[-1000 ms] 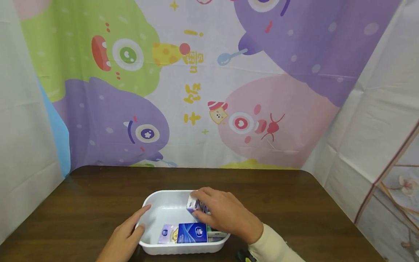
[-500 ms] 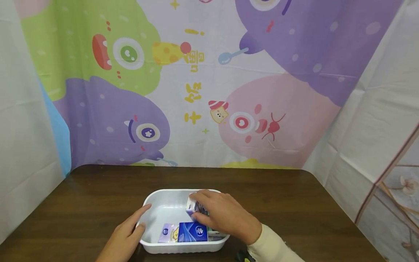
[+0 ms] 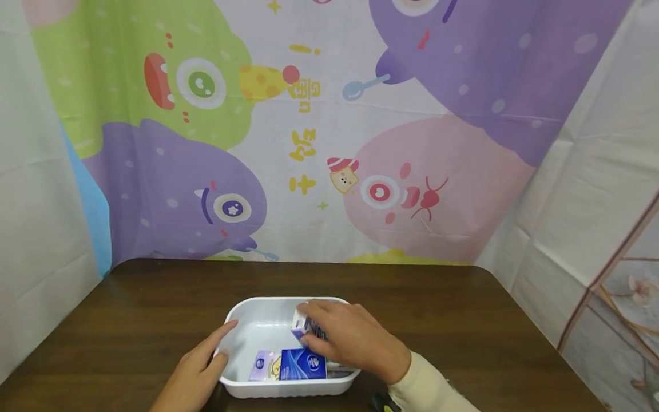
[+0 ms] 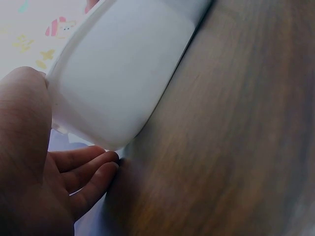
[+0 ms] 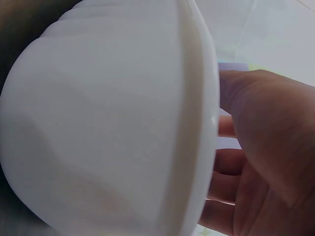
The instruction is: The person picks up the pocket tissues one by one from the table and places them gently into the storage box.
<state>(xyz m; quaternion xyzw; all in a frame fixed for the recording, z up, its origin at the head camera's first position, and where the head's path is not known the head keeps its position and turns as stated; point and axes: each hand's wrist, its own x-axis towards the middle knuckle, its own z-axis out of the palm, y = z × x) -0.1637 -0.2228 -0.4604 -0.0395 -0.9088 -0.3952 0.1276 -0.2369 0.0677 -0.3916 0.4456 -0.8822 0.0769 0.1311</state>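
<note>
A white plastic bin (image 3: 257,391) stands on the table, holding several small packs. My left hand (image 3: 193,366) touches its left rim, thumb and index finger fairly straight; in the left wrist view its other fingers (image 4: 91,179) lie loosely bent beside the bin's corner. My right hand (image 3: 355,340) reaches over the right rim and grips a small white-and-purple tissue pack (image 3: 300,326), held upright inside and partly covered by the fingers. A blue tissue pack (image 3: 304,365) lies near the front wall, next to a lilac pack with a yellow cartoon (image 3: 264,366). The right wrist view shows mostly the bin's outer wall (image 5: 108,113).
The dark wood table (image 3: 437,320) runs back to a cartoon-printed curtain (image 3: 309,229). Pale sheets (image 3: 566,217) hang at both sides. A small dark object (image 3: 383,402) lies by the right sleeve at the front. More items in the bin are partly hidden under my right hand.
My right hand and the pack it grips have shifted very slightly left, hiding a green patch beside the blue pack. The left hand keeps its place at the rim.
</note>
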